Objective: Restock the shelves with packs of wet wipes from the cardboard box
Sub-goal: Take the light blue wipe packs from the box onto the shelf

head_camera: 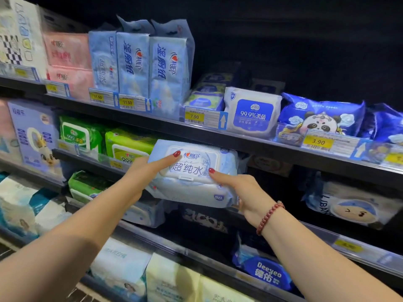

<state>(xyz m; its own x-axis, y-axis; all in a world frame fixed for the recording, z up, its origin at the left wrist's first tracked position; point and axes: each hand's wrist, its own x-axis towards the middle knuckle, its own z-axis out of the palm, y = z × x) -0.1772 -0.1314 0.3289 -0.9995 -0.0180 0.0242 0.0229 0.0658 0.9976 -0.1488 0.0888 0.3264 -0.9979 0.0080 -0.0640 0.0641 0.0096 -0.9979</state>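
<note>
- Your left hand (142, 172) grips the soft, pillowy pack (194, 190) by its left end, forefinger along the stiff lid (192, 165).
- Your right hand (244, 190) clasps its lower right corner.
- The pack is tilted, just under the shelf (272, 149) front edge.

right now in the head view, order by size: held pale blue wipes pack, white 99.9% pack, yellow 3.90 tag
pale blue wipes pack, though nearest the camera
white 99.9% pack
yellow 3.90 tag
</note>
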